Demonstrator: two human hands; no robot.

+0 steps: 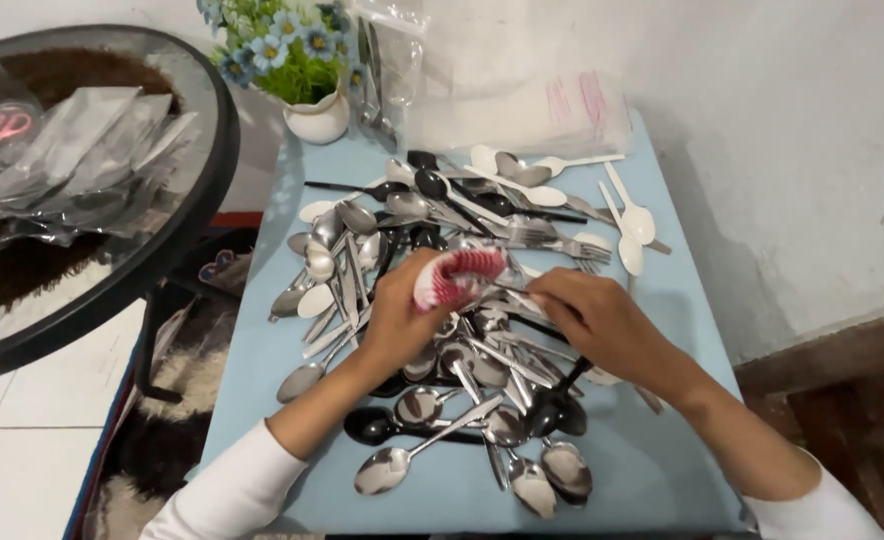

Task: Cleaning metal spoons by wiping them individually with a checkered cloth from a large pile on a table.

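Light blue table (662,440): rectangular top, carries nearly everything listed here; white wall along its far and right edges.

Round glass table (177,215): dark rim, beside the blue table's left edge, bearing clear bags of cutlery (82,160).

Heap of cutlery (442,300): steel spoons and forks, black plastic spoons and white plastic spoons, tangled together and spread from the far edge down the middle almost to the near edge. White plastic spoons (627,215) lie loose toward the far right corner; steel spoons (552,470) fan out at the near edge.

Stack of clear plastic bags (552,110): flat, red-marked, at the far edge against the wall.

Flower pot (317,115): white, with blue artificial flowers and green leaves, at the far left corner; a bag of cutlery stands just beside it.

Left hand (397,320): white sleeve, over the middle of the heap, fingers curled closed around a red-and-white cloth (457,275).

Right hand (597,320): white sleeve, right of centre, fingers pinched narrowly on a piece of steel cutlery (518,294) whose end meets the cloth; which kind of piece cannot be told.

Red-and-white cloth: bunched, raised above the heap's centre, between the two hands.
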